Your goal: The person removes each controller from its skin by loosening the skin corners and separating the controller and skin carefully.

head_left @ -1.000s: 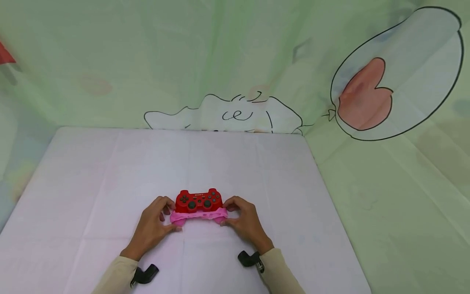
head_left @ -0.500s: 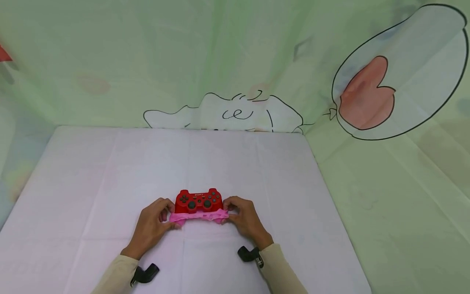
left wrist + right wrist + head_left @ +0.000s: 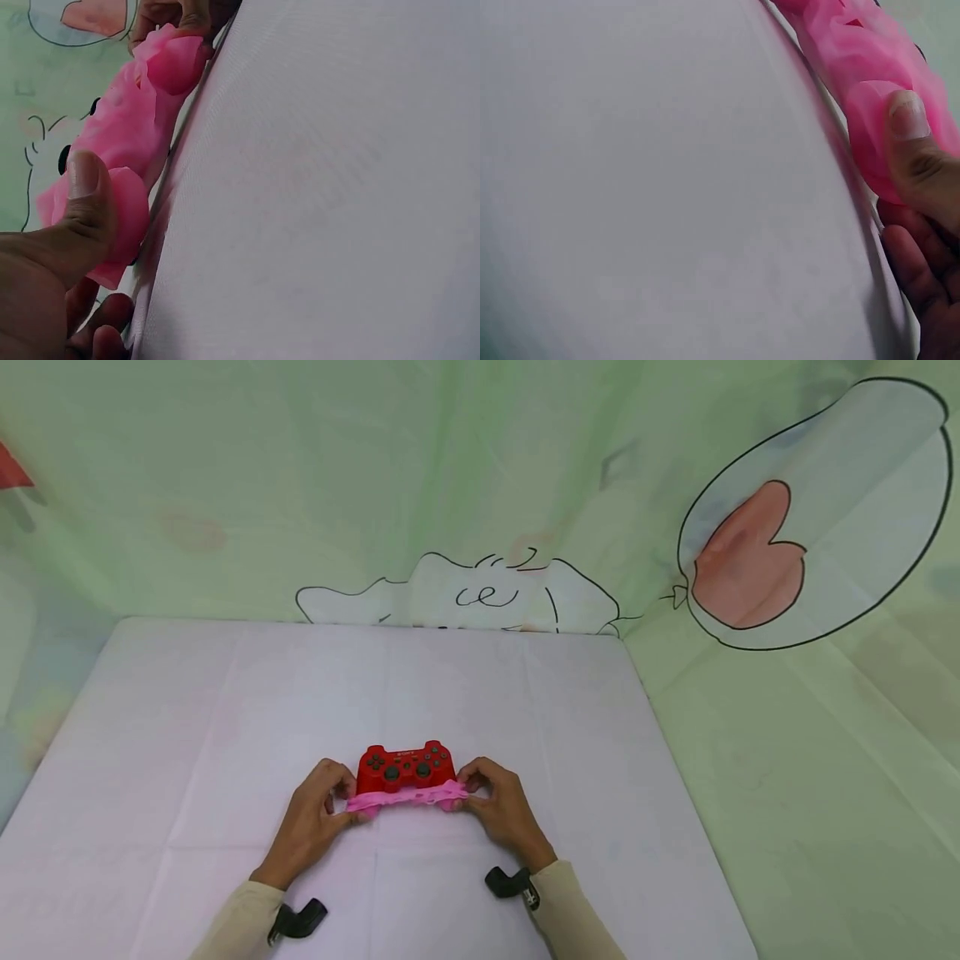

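A red game controller [image 3: 406, 768] lies in the middle front of the table in the head view, its sticks and buttons facing up. A soft, wrinkled pink silicone cover [image 3: 407, 796] wraps its near part, both grips included. My left hand [image 3: 307, 814] holds the covered left end, with the thumb [image 3: 84, 180] pressed on the pink grip in the left wrist view. At the opposite end my right hand [image 3: 506, 810] pinches the cover, its thumb [image 3: 909, 120] lying over the rounded pink grip. Fingers behind the cover are partly hidden.
A white cloth covers the table [image 3: 262, 710]. Behind and to the right hangs a pale green printed curtain [image 3: 337, 468] with a balloon drawing. Black wrist cameras [image 3: 298, 918] sit at both sleeves.
Both thumbs have moved slightly up toward the controller, pushing the pink cover's near edge with them. Less of the pink grips shows below the cover's rolled edge. The controller has barely moved.
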Tool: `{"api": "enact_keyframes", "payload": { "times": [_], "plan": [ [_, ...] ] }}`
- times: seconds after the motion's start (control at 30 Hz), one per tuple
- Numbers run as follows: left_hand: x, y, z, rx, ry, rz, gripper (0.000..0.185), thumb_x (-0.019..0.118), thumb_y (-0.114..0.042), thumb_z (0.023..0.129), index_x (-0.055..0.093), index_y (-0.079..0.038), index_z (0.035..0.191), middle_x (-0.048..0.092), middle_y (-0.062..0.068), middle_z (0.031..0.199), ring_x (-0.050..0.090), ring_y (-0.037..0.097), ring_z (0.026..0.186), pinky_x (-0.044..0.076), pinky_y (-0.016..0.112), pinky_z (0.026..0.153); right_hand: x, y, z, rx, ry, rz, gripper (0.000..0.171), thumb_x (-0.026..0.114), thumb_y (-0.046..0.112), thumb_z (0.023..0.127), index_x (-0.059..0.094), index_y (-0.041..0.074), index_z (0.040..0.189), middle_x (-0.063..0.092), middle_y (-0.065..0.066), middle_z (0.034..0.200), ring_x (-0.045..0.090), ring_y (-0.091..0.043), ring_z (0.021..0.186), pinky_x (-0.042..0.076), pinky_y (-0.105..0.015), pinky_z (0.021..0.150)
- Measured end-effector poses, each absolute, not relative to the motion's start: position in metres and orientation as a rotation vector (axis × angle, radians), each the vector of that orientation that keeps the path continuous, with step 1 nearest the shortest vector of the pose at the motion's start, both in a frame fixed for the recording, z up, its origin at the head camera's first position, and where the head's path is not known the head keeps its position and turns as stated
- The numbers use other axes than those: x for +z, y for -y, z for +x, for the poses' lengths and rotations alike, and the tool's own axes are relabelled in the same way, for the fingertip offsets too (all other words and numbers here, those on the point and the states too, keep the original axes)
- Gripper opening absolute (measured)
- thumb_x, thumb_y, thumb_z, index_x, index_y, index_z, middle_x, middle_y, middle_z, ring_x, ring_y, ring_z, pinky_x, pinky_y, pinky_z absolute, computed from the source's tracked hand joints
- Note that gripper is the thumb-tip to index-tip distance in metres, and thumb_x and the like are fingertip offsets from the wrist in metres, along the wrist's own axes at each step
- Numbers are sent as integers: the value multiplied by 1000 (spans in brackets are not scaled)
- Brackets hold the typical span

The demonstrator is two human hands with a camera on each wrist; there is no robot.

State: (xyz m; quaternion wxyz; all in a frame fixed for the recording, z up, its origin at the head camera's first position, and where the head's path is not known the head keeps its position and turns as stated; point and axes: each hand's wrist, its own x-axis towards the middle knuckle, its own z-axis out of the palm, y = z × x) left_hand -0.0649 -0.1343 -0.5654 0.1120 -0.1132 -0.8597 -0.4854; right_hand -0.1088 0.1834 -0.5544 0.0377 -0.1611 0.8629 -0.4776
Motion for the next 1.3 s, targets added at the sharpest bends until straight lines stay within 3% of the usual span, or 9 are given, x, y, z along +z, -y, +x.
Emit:
{"api": "enact_keyframes", "payload": {
  "times": [0.2,0.43,0.77,1.0,1.3],
  "plan": [
    [-562,136,-68,-1557,2481,-316,48,98,-14,73,59,-18,100,57,-7,91,56,12,82,44,21,64,-551,-183,-106,-1620,-2528,-421,34,92,26,82,69,25,107,70,5,112,71,-15,94,59,-27,92],
    [-561,136,-67,-1597,2514,-263,44,97,-21,76,59,-21,99,57,-7,83,55,11,77,43,21,65,-552,-183,-109,-1657,-2455,-483,33,91,17,84,67,18,106,68,-2,110,69,-19,93,59,-27,90],
    [-559,136,-66,-1625,2542,-222,41,96,-20,79,59,-26,97,57,-8,77,56,10,72,43,20,64,-550,-183,-113,-1614,-2465,-476,28,88,14,86,67,18,104,68,0,101,67,-19,93,58,-24,88],
    [-562,137,-71,-1571,2535,-206,42,94,-12,80,62,-22,104,59,-9,80,56,7,68,44,20,63,-550,-179,-113,-1593,-2519,-445,27,88,19,87,66,20,103,67,2,100,65,-18,90,57,-22,84],
    [-560,137,-74,-1490,2609,-159,43,96,-20,79,60,-24,103,54,-7,71,49,6,61,41,23,59,-551,-173,-113,-1578,-2597,-408,29,89,17,85,67,22,102,66,4,94,63,-16,87,54,-20,79]
  ]
}}
